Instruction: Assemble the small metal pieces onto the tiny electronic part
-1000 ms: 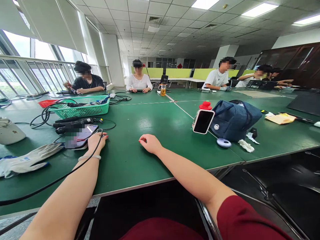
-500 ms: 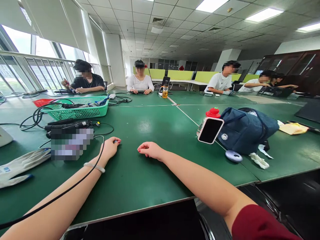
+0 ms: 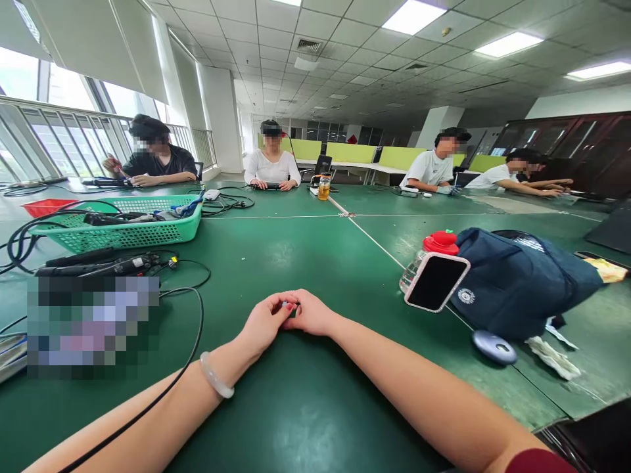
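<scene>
Left hand [image 3: 263, 322] and right hand [image 3: 310, 314] meet fingertip to fingertip at mid green desk [image 3: 305, 407], both resting on it. Both are loosely curled, with the fingers drawn in. A tiny pale bluish thing [image 3: 288, 305] shows right where the fingertips touch. I cannot tell which hand pinches it, or whether either does.

Handling, as a judgement: it is very small, so very light, probably rigid, and easy to drop or lose against the desk. It needs a thumb-and-forefinger tip pinch across its sides; there is no room for more fingers. The smooth desk surface means it could slide if nudged.

A white bangle [image 3: 215, 376] sits on the left wrist, and a thin black cable [image 3: 200, 315] crosses over the left forearm. The cable could drag if that arm moves.

Hard to make out:
- The thing's shape and material; fingers cover most of it.
- A pixelated patch [image 3: 93, 325] at the left hides whatever lies there.
- The right sleeve, dark red, is cut off at the frame bottom.

Also on the desk, well apart to the right:
- A phone in a pink case [image 3: 436, 282] leans on a clear bottle with a red cap [image 3: 440, 242].
- A navy fabric bag [image 3: 522, 282] lies just beside them.
- A lilac oval gadget [image 3: 494, 346] sits in front of the bag.

A green plastic mesh basket [image 3: 123, 233] of cables stands far left. Other people sit at the far side.
</scene>
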A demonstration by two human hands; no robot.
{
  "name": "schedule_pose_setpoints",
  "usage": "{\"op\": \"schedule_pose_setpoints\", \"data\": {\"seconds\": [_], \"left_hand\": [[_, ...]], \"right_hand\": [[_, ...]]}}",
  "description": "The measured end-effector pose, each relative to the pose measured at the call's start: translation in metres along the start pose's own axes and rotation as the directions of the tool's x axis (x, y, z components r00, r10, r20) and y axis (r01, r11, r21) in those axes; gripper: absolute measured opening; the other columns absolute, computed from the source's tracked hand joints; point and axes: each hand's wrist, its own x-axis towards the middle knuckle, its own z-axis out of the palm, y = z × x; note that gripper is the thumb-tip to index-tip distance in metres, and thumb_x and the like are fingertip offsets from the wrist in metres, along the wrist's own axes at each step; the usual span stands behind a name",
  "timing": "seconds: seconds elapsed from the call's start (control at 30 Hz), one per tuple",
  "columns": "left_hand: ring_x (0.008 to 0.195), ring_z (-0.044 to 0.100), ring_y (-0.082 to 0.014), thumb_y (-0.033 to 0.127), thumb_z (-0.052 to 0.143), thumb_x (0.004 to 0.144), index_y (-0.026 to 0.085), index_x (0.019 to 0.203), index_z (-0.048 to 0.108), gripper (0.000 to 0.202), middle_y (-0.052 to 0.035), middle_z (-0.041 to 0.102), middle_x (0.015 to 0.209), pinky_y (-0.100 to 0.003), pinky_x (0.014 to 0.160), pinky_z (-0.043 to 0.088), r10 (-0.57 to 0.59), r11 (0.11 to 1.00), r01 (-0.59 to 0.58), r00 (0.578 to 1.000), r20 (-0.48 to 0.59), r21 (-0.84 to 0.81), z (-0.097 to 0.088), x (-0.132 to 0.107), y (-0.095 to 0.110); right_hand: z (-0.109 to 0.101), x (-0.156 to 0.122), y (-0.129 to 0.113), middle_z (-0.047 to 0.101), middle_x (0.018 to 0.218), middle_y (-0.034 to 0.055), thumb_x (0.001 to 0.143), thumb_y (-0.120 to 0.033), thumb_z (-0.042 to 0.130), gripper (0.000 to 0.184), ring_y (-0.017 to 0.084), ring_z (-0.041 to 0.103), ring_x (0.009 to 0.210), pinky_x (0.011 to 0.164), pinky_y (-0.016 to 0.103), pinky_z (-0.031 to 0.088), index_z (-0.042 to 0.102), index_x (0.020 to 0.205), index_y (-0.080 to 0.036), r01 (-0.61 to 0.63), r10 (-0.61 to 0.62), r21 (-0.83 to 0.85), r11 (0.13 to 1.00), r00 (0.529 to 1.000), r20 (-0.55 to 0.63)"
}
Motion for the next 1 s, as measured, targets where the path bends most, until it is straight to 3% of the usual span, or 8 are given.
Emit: {"op": "schedule_pose_setpoints", "data": {"seconds": [0.13,0.33,0.47,0.57,0.67,0.8,1.0], "left_hand": [[0.085,0.059,-0.0176,0.048,0.061,0.073,0.020,0.091,0.063,0.034,-0.0053,0.067,0.089,-0.029,0.079,0.046,-0.049,0.992,0.047,0.999,-0.015,-0.118,-0.007,0.000,0.000],[0.057,0.047,-0.0130,0.058,0.052,0.077,0.019,0.087,0.062,0.042,-0.0003,0.056,0.064,-0.027,0.057,0.040,-0.107,0.993,0.103,0.992,-0.065,-0.051,-0.018,0.001,-0.005],[0.050,0.043,-0.0118,0.055,0.050,0.078,0.020,0.088,0.064,0.039,-0.0002,0.058,0.066,-0.027,0.053,0.038,-0.106,0.993,0.109,0.993,-0.059,0.039,-0.018,0.000,-0.002],[0.050,0.045,-0.0122,0.054,0.051,0.077,0.021,0.091,0.064,0.038,-0.0008,0.060,0.068,-0.027,0.051,0.037,-0.126,0.991,0.130,0.989,-0.083,0.041,-0.020,0.001,-0.004],[0.054,0.048,-0.0133,0.055,0.053,0.075,0.022,0.093,0.064,0.039,-0.0025,0.061,0.072,-0.027,0.053,0.037,-0.142,0.990,0.143,0.985,-0.094,0.009,-0.022,0.003,-0.007],[0.059,0.051,-0.0153,0.051,0.055,0.073,0.023,0.100,0.064,0.040,-0.0025,0.060,0.068,-0.028,0.056,0.039,-0.177,0.984,0.177,0.980,-0.092,-0.005,-0.024,0.005,-0.009],[0.059,0.051,-0.0150,0.039,0.056,0.070,0.021,0.105,0.064,0.040,-0.0001,0.057,0.063,-0.028,0.060,0.041,-0.203,0.979,0.203,0.976,-0.073,-0.004,-0.025,0.003,-0.008]], "right_hand": [[0.007,-0.001,-0.002,0.058,0.097,0.0030,0.065,-0.029,0.080,0.030,0.016,0.056,0.086,0.078,0.030,0.045,0.067,0.090,-0.019,0.049,-0.057,-0.203,0.978,0.998,-0.035],[0.012,-0.005,-0.005,0.056,0.080,-0.0006,0.077,-0.021,0.070,0.004,0.012,0.054,0.078,0.074,0.024,0.040,0.067,0.079,-0.020,0.114,-0.119,-0.211,0.971,0.993,-0.014],[0.010,-0.004,-0.004,0.052,0.070,-0.0017,0.080,-0.020,0.067,0.012,0.010,0.049,0.068,0.066,0.024,0.038,0.065,0.069,-0.018,0.114,-0.119,-0.220,0.969,0.993,-0.010],[0.008,-0.003,-0.002,0.056,0.073,-0.0018,0.078,-0.018,0.069,0.003,0.010,0.050,0.066,0.066,0.023,0.039,0.068,0.076,-0.020,0.088,-0.088,-0.147,0.985,0.996,0.002],[0.005,-0.004,-0.002,0.059,0.083,-0.0008,0.073,-0.017,0.073,0.013,0.009,0.051,0.064,0.064,0.023,0.042,0.070,0.085,-0.021,0.008,-0.009,-0.083,0.997,1.000,-0.007],[0.002,-0.006,-0.003,0.060,0.084,0.0016,0.075,-0.018,0.072,0.007,0.011,0.054,0.069,0.067,0.026,0.044,0.069,0.081,-0.021,-0.040,0.032,-0.157,0.987,0.998,-0.052],[0.001,-0.007,-0.005,0.059,0.079,0.0015,0.079,-0.017,0.067,0.009,0.014,0.055,0.075,0.072,0.026,0.043,0.063,0.071,-0.019,-0.013,0.012,-0.214,0.977,1.000,-0.007]]}}
